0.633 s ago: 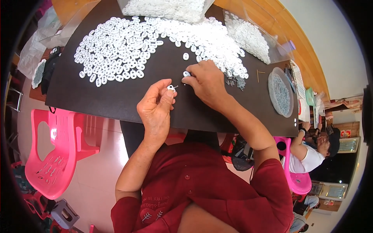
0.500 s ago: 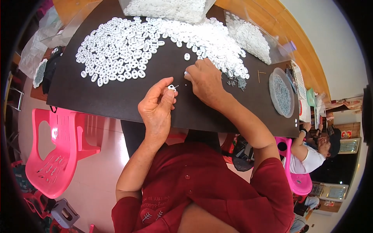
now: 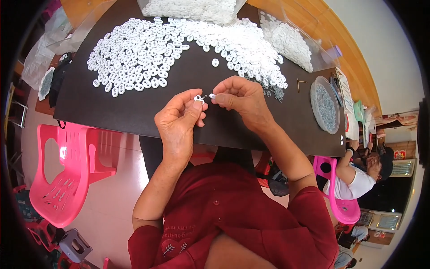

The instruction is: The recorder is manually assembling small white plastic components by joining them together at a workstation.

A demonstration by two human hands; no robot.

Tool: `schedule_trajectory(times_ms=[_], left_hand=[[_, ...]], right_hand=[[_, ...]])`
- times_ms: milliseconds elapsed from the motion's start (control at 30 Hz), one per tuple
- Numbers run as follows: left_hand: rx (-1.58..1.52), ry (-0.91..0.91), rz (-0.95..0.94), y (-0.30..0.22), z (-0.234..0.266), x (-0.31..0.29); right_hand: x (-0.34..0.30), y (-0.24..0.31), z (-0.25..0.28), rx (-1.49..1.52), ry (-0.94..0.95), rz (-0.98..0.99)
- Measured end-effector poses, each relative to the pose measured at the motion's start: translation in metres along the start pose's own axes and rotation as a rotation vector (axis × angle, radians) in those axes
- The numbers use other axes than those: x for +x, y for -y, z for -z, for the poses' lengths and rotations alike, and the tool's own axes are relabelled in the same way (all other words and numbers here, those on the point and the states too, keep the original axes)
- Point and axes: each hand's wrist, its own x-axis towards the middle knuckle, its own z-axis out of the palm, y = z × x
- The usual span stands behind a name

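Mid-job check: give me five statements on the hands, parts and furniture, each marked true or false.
1. The left hand holds a white piece with a thin shaft sticking out. True.
2. The right hand is empty. False: it pinches a small white part.
3. The round clear tub holds small grey pieces. True.
4. The tabletop is white. False: it is dark.
5. The plastic chair at the picture's left is pink. True.
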Motion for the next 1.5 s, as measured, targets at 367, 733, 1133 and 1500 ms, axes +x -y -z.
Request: schedule_trajectory(times_ms=[367,733,1133,1500], left_hand=[[-0.101,0.014,-0.008,0.002,-0.003,-0.003],[-0.133,0.045,-0.071,0.004,-0.009,-0.003],[-0.106,-0.016,0.022,0.002,-0.012,-0.008],[-0.202,0.010,0.049,0.001,-0.014,-0.013]], right_hand=[[-0.015,-0.002,-0.018,0.121,-0.023,0.022],[-0.023,0.002,-0.021,0.255,-0.006,0.131],[-0.019,-0.005,-0.031,0.276,-0.220,0.057],[-0.030,-0.006,-0.039,0.210,-0.242,0.201]])
